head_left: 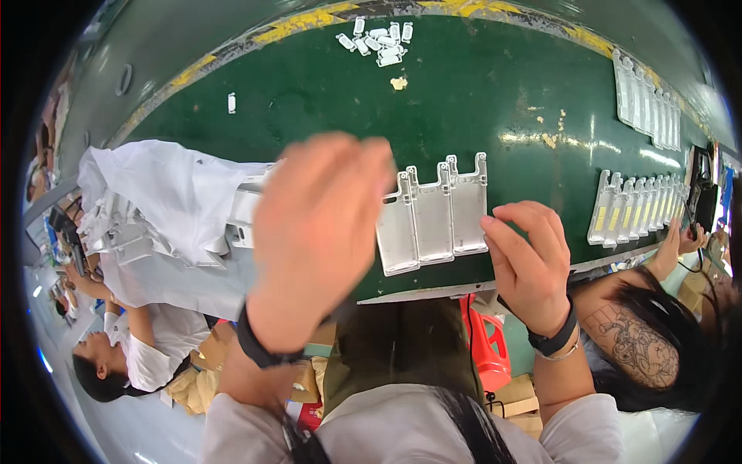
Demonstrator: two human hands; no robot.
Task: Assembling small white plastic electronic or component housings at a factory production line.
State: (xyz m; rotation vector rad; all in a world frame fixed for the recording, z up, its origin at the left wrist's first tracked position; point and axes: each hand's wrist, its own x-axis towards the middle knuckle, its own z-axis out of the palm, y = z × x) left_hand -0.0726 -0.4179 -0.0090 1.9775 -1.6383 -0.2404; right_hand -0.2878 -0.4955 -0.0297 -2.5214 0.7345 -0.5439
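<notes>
Several white plastic housings (433,220) lie side by side in a row on the green table in front of me, their narrow hooked ends pointing to the far side. My left hand (317,224) is blurred by motion above the left end of this row and covers part of it; whether it holds anything cannot be told. At the row's right end is my right hand (533,259), its fingers bent and a little apart. Its thumb tip is at the edge of the rightmost housing, and nothing shows between the fingers.
White sheeting (166,193) covers stacked parts on the left. Small white pieces (379,40) lie at the far side, with one loose piece (232,103) apart. Finished-looking rows of housings (638,209) stand at right. Co-workers sit on both sides; a red plastic container (489,348) is below the table edge.
</notes>
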